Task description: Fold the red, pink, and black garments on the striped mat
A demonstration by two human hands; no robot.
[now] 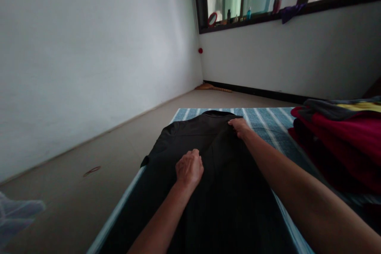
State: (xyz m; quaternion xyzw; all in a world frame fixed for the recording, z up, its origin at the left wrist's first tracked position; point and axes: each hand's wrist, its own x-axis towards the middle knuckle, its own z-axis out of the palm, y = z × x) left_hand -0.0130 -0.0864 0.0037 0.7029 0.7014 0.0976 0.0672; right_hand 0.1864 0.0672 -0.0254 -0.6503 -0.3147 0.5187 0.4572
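Note:
A black shirt (208, 190) lies spread out, its collar (218, 113) at the far end and one sleeve (162, 143) reaching the left edge of the striped cloth. Over the middle of the shirt is my left hand (189, 166), its fingers curled closed against the fabric; the fingertips are mostly hidden. My right hand (239, 126) grips the shirt at the right shoulder, beside the collar, with fingers and thumb closed on the cloth. A shallow crease runs across the fabric between my two hands.
Blue-and-white striped cloth (264, 121) covers the surface under the shirt. Folded red and grey clothes (351, 135) are piled at the right. A reddish loop (92, 171) and translucent plastic (18, 214) are at left. Bottles and a round mirror (212, 19) line the windowsill.

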